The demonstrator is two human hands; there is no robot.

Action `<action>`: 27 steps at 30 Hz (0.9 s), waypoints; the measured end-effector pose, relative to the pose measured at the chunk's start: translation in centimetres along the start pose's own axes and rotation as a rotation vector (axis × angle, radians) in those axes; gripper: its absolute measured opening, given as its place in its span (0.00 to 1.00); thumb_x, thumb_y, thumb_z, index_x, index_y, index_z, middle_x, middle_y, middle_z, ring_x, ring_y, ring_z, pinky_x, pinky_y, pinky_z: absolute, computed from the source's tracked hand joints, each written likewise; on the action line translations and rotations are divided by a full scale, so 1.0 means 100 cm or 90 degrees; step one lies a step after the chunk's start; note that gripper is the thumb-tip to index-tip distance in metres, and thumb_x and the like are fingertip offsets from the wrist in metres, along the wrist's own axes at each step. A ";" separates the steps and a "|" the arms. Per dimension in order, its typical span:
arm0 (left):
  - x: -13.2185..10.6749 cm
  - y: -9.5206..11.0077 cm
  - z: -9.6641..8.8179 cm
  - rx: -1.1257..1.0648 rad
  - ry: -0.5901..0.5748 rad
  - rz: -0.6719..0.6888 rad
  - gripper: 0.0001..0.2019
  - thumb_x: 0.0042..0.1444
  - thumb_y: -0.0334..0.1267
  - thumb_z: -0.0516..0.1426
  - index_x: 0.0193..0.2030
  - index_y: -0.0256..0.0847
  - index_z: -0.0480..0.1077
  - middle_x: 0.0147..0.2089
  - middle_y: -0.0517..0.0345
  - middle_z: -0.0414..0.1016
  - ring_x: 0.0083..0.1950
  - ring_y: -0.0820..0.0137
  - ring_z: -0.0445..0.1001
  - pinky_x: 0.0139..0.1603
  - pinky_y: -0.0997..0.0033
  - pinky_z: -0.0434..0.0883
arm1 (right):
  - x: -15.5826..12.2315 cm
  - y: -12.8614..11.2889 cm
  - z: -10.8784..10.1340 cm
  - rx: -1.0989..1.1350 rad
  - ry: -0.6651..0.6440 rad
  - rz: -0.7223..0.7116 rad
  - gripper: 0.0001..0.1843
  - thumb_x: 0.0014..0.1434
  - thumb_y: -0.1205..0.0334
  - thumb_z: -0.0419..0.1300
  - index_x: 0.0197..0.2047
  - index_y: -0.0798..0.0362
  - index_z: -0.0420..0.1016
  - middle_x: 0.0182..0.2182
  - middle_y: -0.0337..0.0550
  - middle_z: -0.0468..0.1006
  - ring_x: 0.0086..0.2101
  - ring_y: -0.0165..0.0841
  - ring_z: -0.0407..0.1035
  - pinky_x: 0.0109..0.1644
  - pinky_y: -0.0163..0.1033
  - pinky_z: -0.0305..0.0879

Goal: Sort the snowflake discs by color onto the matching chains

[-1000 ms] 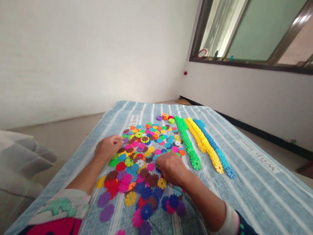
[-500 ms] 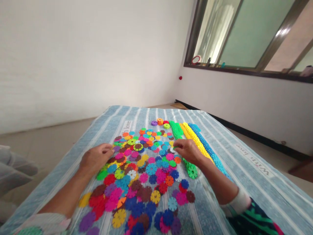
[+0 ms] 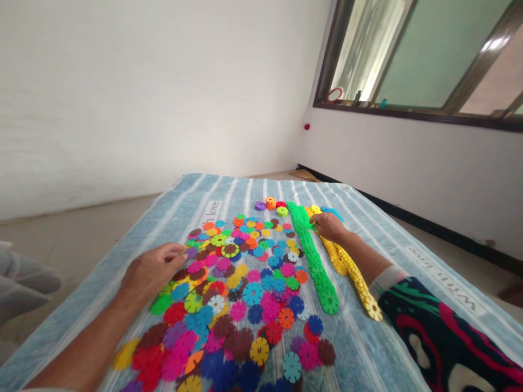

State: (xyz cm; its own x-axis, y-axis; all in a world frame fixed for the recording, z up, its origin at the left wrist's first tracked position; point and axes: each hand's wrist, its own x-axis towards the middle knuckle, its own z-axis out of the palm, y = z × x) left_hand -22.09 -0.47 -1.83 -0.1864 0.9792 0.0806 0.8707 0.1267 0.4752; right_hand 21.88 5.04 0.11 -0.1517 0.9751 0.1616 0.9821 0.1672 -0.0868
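Many loose notched plastic discs (image 3: pixel 253 294) in mixed colours are spread over the striped cloth between my hands. At the left edge of this spread is my left hand (image 3: pixel 157 267), its fingers curled together beside a purple disc (image 3: pixel 190 253); what they hold, if anything, is hidden. My right hand (image 3: pixel 330 226) pinches a green disc (image 3: pixel 312 224) beside the upper part of a long overlapping row of green discs (image 3: pixel 314 261). Under and beside the right forearm runs a row of yellow discs (image 3: pixel 365 294). The forearm hides most of a blue row (image 3: pixel 333 212).
Short stacks stand at the far end: orange discs (image 3: pixel 270 203), purple discs (image 3: pixel 260 206) and lime discs (image 3: pixel 281 211). A blue striped cloth (image 3: pixel 408 305) covers the table. Beyond are a white wall (image 3: pixel 163 98) and a window (image 3: pixel 420 54) with small items on its sill.
My right hand has moved right and away from me, from the loose discs to the green row, with the green disc. My left hand stays at the left edge of the spread.
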 end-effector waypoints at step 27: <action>-0.004 0.005 -0.003 0.001 0.000 -0.003 0.23 0.44 0.53 0.48 0.42 0.45 0.72 0.39 0.60 0.82 0.39 0.65 0.78 0.40 0.70 0.68 | 0.017 -0.002 0.003 -0.078 -0.013 0.036 0.20 0.55 0.72 0.54 0.49 0.48 0.76 0.43 0.44 0.80 0.44 0.35 0.72 0.44 0.35 0.63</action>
State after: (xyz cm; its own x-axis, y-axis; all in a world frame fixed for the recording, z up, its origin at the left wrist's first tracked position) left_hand -21.73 -0.84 -1.37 -0.1903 0.9786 0.0786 0.8706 0.1312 0.4742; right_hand 21.37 6.72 0.16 -0.0962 0.9856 0.1392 0.9953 0.0935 0.0256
